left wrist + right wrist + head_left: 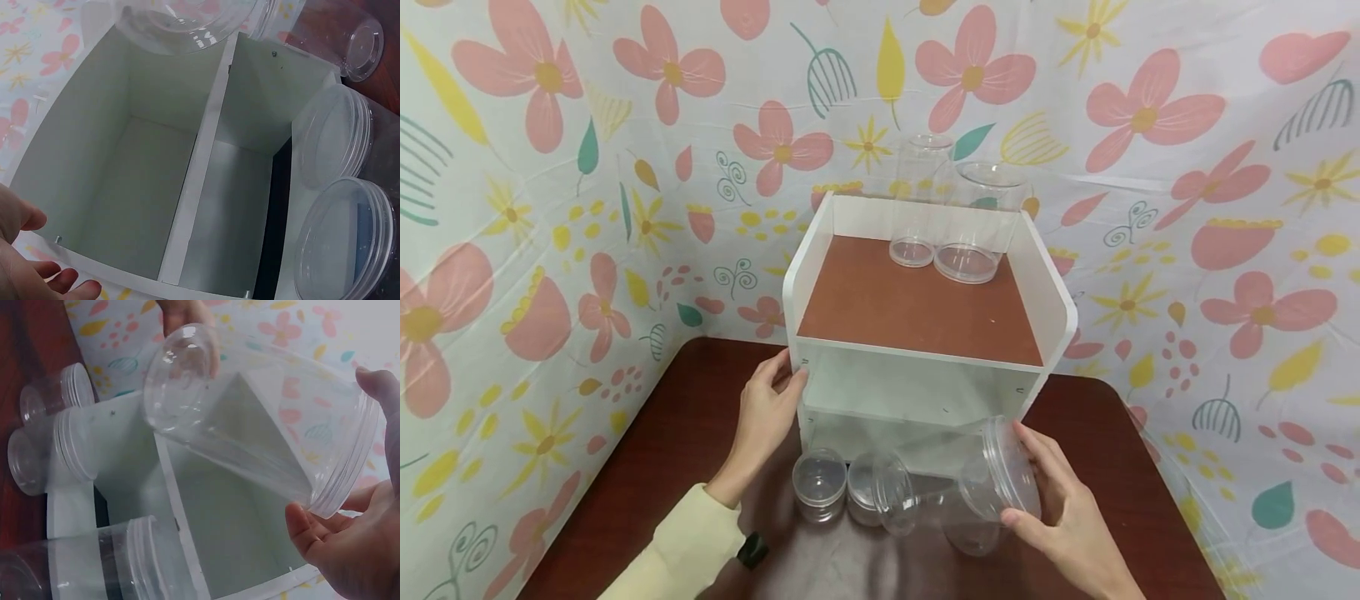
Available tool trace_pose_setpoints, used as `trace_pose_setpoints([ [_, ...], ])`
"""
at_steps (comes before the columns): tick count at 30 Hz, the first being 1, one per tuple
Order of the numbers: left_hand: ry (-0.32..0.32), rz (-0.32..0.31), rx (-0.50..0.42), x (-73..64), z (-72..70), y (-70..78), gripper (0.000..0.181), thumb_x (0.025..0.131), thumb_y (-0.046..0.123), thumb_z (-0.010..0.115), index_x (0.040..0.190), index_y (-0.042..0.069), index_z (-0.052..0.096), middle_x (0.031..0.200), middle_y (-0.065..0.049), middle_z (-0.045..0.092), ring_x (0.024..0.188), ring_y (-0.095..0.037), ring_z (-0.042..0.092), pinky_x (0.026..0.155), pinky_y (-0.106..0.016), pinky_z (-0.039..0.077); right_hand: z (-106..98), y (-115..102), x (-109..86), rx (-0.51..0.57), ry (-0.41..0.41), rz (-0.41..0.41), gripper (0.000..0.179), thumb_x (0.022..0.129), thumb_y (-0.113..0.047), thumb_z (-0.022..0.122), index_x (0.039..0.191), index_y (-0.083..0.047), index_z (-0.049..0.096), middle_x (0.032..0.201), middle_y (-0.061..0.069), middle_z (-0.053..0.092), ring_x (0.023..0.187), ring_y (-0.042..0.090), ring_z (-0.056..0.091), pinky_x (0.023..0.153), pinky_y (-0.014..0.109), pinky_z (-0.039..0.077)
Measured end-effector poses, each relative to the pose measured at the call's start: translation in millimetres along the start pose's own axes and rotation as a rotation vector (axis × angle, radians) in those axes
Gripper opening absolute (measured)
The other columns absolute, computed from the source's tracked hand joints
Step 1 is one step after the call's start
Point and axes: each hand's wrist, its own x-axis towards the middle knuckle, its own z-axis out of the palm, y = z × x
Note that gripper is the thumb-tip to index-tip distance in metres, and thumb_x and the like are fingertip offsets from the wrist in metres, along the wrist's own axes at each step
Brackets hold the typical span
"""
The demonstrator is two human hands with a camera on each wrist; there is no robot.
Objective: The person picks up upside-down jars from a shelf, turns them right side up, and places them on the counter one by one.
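Observation:
A large clear plastic jar (936,467) lies tilted on its side in the air, its base toward the left. My right hand (1063,500) grips it round the ridged lid end, thumb on one side and fingers on the other. Through its wall the white shelf unit (178,519) shows. My left hand (767,400) holds the unit's left side panel near the front, the thumb at the front edge and the fingers along the outer face. In the left wrist view the left fingertips (84,290) sit right beside that panel.
Two tall clear jars (966,258) stand at the back right of the unit's brown top. Before the unit, two small lidded jars (820,483) stand side by side on the dark red table (647,492). Another clear jar (973,537) stands below the held one. Flowered cloth (1150,208) hangs behind.

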Motion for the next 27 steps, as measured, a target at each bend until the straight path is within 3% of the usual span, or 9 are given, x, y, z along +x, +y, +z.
trace_pose_setpoints([
  [11,0.02,0.007,0.067,3.9,4.1,0.3,0.041,0.101,0.016,0.068,0.137,-0.004,0.063,0.13,-0.021,0.064,0.114,-0.034,0.067,0.094,-0.05,0.056,-1,-6,-1.6,-0.211,-0.035,-0.031,0.098,0.072,0.002,0.088,0.157,-0.006,0.04,0.15,0.01,0.045,0.133,0.009,0.045,0.105,0.013,0.036],
  [19,0.061,0.019,0.119,9.1,4.8,-1.6,0.036,0.1,0.021,0.07,0.129,-0.001,0.07,0.123,-0.014,0.069,0.105,-0.027,0.069,0.086,-0.045,0.057,3,-8,-1.0,-0.364,-0.051,-0.055,0.1,0.071,-0.013,0.094,0.157,-0.012,0.043,0.149,0.001,0.047,0.13,0.006,0.046,0.099,0.012,0.037],
  [23,0.073,0.04,0.139,10.2,5.0,-2.1,0.034,0.099,0.021,0.071,0.126,0.0,0.073,0.12,-0.012,0.07,0.102,-0.027,0.068,0.083,-0.044,0.055,8,-9,-1.8,-0.426,-0.067,-0.041,0.101,0.07,-0.022,0.096,0.156,-0.016,0.045,0.148,-0.004,0.047,0.131,0.005,0.046,0.098,0.012,0.037],
  [27,0.085,0.077,0.152,11.9,5.8,-4.1,0.032,0.097,0.019,0.073,0.123,0.0,0.074,0.119,-0.012,0.071,0.107,-0.029,0.067,0.088,-0.049,0.053,12,-7,-1.8,-0.465,-0.093,-0.079,0.102,0.07,-0.026,0.097,0.156,-0.013,0.044,0.149,-0.002,0.047,0.135,0.005,0.043,0.102,0.01,0.033],
])
